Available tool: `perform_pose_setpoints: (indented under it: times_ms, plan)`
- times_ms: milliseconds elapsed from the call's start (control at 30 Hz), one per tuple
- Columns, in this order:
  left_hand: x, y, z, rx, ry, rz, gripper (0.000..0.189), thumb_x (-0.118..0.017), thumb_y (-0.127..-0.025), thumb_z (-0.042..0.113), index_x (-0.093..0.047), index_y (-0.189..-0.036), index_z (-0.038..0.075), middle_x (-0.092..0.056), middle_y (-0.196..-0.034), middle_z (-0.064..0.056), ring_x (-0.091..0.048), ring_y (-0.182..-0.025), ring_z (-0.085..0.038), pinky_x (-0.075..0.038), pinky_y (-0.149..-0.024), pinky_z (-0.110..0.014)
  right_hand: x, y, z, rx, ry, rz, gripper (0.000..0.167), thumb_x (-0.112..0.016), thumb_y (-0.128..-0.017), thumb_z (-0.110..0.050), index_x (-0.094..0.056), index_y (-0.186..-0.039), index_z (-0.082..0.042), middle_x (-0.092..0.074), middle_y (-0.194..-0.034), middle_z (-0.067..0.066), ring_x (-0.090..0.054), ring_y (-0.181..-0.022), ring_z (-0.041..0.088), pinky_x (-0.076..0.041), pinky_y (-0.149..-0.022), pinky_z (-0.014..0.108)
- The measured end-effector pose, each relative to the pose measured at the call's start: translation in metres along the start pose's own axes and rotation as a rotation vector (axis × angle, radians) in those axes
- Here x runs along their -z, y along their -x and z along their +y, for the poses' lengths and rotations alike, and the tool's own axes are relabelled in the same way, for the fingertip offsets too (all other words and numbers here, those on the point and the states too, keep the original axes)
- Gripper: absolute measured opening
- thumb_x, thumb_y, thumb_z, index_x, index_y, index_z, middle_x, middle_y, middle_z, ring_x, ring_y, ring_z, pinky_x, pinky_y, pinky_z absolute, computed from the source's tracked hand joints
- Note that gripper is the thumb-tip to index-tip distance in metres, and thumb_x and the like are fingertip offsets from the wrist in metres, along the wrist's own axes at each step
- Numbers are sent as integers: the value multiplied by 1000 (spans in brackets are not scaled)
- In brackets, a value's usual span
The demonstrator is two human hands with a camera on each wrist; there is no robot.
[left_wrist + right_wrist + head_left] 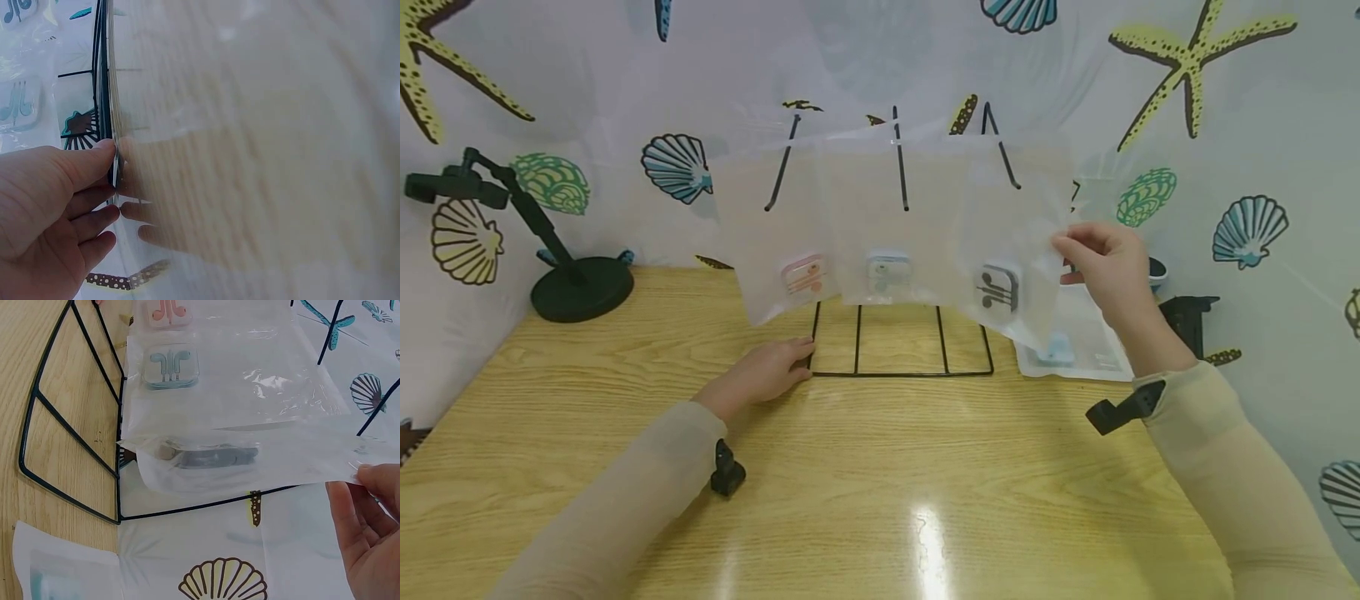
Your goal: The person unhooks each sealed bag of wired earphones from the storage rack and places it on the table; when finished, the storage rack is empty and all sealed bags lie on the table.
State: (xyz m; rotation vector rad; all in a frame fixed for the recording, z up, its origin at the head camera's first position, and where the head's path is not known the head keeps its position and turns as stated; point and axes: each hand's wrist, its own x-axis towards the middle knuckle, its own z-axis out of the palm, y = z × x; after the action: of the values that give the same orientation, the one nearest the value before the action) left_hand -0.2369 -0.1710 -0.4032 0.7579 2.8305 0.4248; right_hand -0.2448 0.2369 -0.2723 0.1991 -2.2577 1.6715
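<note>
A black wire display rack stands on the wooden table, its flat base toward me and its prongs rising behind. From its prongs hang three frosted bags: a left bag with pink earphones, a middle bag with pale blue ones, and a right bag with dark ones. My right hand pinches the side edge of the right bag, which is tilted out of line with the others. At the base's left side, my left hand grips the wire between thumb and fingers.
Another frosted bag with blue contents lies on the table right of the rack. Behind my right forearm are a black object and a small round cup. A black stand with a jointed arm stands at the back left.
</note>
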Motion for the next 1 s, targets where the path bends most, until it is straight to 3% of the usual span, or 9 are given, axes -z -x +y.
perform_pose_setpoints:
  times_ms: [433, 1000]
  plan:
    - [0, 0, 1, 5, -17, 12, 50, -57, -93, 15, -41, -136, -6, -37, -139, -22, -36, -126, -36, -33, -101, -48, 8, 20, -7, 20, 98, -24, 26, -66, -87, -20, -66, -98, 3, -62, -87, 3, -57, -74, 16, -54, -57, 23]
    - [-1, -1, 2, -1, -11, 20, 49, -57, -93, 15, -42, -134, -7, -38, -138, -23, -38, -124, -37, -34, -99, -48, 18, 43, -16, 59, 107, -23, 20, -66, -86, -17, -67, -94, 2, -63, -82, -2, -57, -72, 14, -53, -56, 22]
